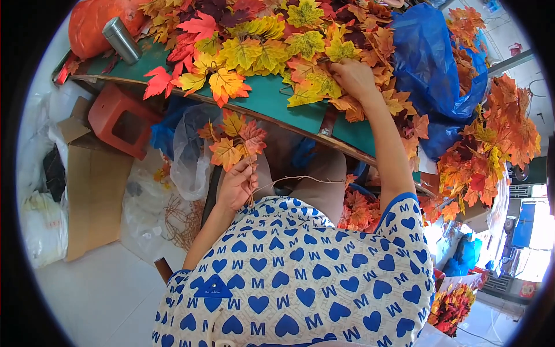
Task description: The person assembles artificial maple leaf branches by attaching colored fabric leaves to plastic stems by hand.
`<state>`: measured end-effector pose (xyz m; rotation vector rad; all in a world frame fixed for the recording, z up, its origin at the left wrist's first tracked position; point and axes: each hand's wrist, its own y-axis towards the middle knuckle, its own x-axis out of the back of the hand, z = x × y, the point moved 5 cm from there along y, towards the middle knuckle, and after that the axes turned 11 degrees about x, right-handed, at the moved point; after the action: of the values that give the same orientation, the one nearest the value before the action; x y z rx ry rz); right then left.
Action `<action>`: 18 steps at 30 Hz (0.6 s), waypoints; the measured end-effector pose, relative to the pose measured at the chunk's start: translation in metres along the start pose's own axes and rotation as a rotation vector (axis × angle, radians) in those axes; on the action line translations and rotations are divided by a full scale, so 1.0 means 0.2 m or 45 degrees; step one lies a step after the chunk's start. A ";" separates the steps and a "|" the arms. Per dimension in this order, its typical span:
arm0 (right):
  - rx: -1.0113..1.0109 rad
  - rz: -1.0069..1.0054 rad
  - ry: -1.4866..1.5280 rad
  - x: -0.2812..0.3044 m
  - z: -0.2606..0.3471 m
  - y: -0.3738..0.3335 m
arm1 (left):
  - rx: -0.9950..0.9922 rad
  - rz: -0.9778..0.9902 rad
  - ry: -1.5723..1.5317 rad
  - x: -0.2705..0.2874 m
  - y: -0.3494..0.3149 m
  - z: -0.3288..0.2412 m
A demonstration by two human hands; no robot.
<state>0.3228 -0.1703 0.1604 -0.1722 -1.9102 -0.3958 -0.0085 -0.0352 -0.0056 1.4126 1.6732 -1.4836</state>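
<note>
My left hand [236, 186] is closed around the thin brown stem of an artificial maple leaf spray [238, 139], held over my lap. Its leaves are orange, red and yellow, and a long bare twig [300, 178] trails to the right from near that hand. On the table, my right hand [354, 78] reaches into a heap of artificial maple leaves. Its fingers are curled together at a yellow artificial maple leaf [321, 85]; the fingertips are partly hidden. Red and yellow leaves [254, 53] lie layered to the left of it.
The green table [266, 95] has a steel flask [122, 40] and an orange bag [107, 23] at its left end. A blue plastic bag [430, 55] stands at right. A red stool [124, 120] and a cardboard box [98, 196] are on the left floor.
</note>
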 end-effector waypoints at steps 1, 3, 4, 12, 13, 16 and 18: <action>0.030 0.014 -0.041 0.00 0.00 0.00 | 0.000 0.019 -0.012 0.00 0.00 0.00; 0.079 -0.064 -0.096 0.00 0.00 -0.01 | -0.012 -0.009 -0.009 -0.01 -0.01 -0.01; -0.066 -0.024 -0.030 -0.02 -0.04 -0.01 | -0.025 -0.029 -0.006 -0.01 -0.02 -0.02; -0.723 -1.460 1.270 0.52 0.17 -0.28 | -0.282 -0.246 0.197 -0.11 -0.02 -0.14; -0.809 -1.479 1.532 0.46 0.35 -0.26 | -0.300 -0.309 0.178 -0.12 -0.04 -0.13; -0.681 -1.068 2.155 0.28 0.80 -0.21 | -0.419 -0.289 0.240 -0.17 -0.05 -0.14; -0.961 -1.031 2.480 0.19 0.99 -0.23 | -0.463 -0.315 0.372 -0.19 -0.06 -0.13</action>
<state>0.1211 -0.1455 0.1224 0.4155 0.2378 -1.1950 0.0000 -0.0245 0.0399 1.3010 2.2340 -1.0480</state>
